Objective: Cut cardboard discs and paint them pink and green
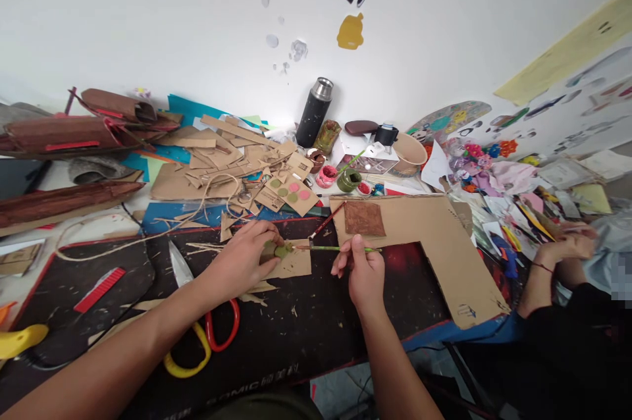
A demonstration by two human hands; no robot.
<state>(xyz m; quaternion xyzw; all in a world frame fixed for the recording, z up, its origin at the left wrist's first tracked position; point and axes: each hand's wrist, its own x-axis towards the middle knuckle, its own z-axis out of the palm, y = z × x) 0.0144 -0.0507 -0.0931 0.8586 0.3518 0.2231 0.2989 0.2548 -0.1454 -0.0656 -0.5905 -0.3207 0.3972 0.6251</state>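
My right hand (365,273) grips a thin paintbrush (323,248) with a green handle. Its tip points left and reaches a small green-painted disc (281,252). The disc is at a square of cardboard (299,264) on the dark mat. My left hand (251,250) curls around the disc's left side, thumb and fingers closed on it, the grip partly hidden. Below my left forearm lie large scissors (221,324) with red and yellow handles. A second brush (326,220) with a dark red handle lies just beyond. Behind it stand jars of green paint (349,180) and pink paint (326,176).
Cardboard scraps (237,153) pile up at the back, near a card with green and pink discs (291,194). A black thermos (315,112) stands by the wall. On the right are an L-shaped cardboard sheet (444,255), a brown-painted square (364,218) and another person's arm (546,272).
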